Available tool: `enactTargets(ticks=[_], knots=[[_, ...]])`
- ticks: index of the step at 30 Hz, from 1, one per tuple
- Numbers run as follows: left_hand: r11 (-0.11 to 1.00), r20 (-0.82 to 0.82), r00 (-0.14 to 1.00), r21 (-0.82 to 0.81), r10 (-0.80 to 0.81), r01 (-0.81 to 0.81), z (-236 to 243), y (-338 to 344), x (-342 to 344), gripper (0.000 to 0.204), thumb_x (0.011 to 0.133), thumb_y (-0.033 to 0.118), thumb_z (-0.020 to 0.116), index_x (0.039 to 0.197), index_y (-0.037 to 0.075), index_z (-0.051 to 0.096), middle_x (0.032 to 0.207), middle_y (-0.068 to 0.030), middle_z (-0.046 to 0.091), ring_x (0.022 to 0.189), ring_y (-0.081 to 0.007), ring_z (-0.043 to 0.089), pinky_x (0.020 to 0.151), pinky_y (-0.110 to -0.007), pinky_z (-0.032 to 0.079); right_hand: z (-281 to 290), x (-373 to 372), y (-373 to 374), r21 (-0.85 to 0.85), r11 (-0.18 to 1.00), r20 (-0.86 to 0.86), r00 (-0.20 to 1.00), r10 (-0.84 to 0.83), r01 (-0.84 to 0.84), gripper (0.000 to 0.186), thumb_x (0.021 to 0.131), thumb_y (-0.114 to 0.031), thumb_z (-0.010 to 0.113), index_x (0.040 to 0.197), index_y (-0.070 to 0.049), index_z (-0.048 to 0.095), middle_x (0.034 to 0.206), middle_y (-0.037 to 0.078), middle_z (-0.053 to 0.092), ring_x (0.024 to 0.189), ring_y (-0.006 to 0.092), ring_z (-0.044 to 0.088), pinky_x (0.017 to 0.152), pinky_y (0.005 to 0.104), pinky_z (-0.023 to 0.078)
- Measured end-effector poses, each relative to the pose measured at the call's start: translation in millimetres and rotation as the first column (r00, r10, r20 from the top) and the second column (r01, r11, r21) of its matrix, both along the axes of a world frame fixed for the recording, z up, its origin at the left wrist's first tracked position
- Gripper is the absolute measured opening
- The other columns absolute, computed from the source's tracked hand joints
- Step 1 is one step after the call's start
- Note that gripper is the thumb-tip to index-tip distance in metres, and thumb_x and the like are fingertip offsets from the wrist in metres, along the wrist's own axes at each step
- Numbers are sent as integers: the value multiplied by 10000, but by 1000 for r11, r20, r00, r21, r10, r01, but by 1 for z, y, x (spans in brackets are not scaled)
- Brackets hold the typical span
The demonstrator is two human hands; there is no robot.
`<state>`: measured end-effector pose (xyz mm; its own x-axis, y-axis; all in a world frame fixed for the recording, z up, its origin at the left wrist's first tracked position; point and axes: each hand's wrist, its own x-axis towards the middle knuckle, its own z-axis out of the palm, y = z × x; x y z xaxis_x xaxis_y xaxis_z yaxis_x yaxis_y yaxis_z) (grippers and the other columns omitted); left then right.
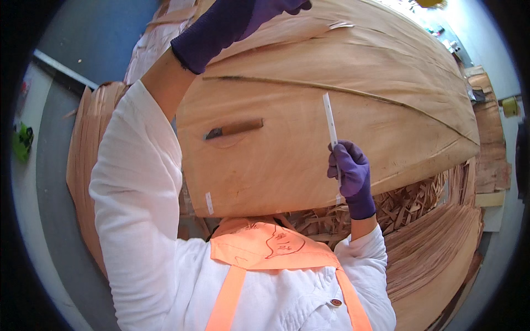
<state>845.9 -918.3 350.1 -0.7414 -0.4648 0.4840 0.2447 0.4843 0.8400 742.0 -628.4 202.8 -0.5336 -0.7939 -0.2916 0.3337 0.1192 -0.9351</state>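
Observation:
My right hand (352, 168), in a purple glove, is closed around a narrow white strip (329, 118) with small dark marks, which looks like tape. The strip stands up from the fist, over a broad stack of thin wood veneer sheets (298, 165). My left hand (243, 22), gloved likewise, reaches out over the far side of the stack; the top edge cuts off part of it, so its grip is hidden. Between the hands, a knife (234, 128) with a wooden handle and short dark blade lies on the top sheet.
A long thin wooden strip (342, 90) lies across the top sheet. White tape (209, 203) sticks near its front edge. Veneer scraps (408, 212) are heaped below the stack's right front. More veneer piles stand at the right (430, 259) and left (91, 165).

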Motion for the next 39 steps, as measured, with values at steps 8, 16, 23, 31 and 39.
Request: enactTargets(ticks=[8, 16, 23, 31, 39], knots=[[904, 90, 929, 215, 360, -371, -120, -18, 107, 256, 926, 150, 583, 1140, 12, 612, 1054, -79, 654, 951, -129, 622, 866, -263, 503, -25, 26, -11, 105, 989, 139, 986, 90, -105, 203, 919, -199, 593, 997, -14, 618, 732, 29, 584, 584, 108, 535, 531, 239, 432], [754, 205, 764, -442, 612, -486, -250, 26, 232, 242, 811, 13, 617, 1050, 45, 621, 1054, -141, 646, 974, -296, 623, 845, -353, 498, -26, 102, -87, 76, 926, 208, 914, 349, -371, 249, 929, -214, 575, 1043, 7, 590, 766, 55, 595, 619, 121, 563, 561, 247, 451], [673, 268, 768, -688, 582, -270, -261, 37, 246, 268, 775, 71, 635, 1043, 75, 619, 1117, -89, 629, 1093, -294, 564, 953, -418, 436, -36, 161, -170, -139, 926, 155, 916, 371, -351, 239, 931, -211, 571, 1041, 1, 585, 796, 57, 613, 644, 117, 577, 567, 250, 478], [726, 245, 807, -622, 537, -294, -268, 29, 247, 250, 794, 72, 628, 1043, 79, 628, 1093, -90, 632, 1079, -297, 568, 938, -415, 451, -103, 189, -157, 36, 921, 359, 865, 350, -387, 208, 916, -203, 582, 964, 0, 574, 759, 47, 614, 615, 115, 577, 549, 237, 467], [801, 203, 830, -453, 520, -391, -274, 26, 249, 366, 747, 30, 631, 1108, 80, 608, 1174, -118, 602, 1067, -326, 570, 928, -406, 460, -102, 209, -141, 115, 934, 336, 898, 284, -338, 202, 925, -202, 584, 936, -1, 576, 756, 52, 617, 613, 117, 581, 553, 247, 477]])
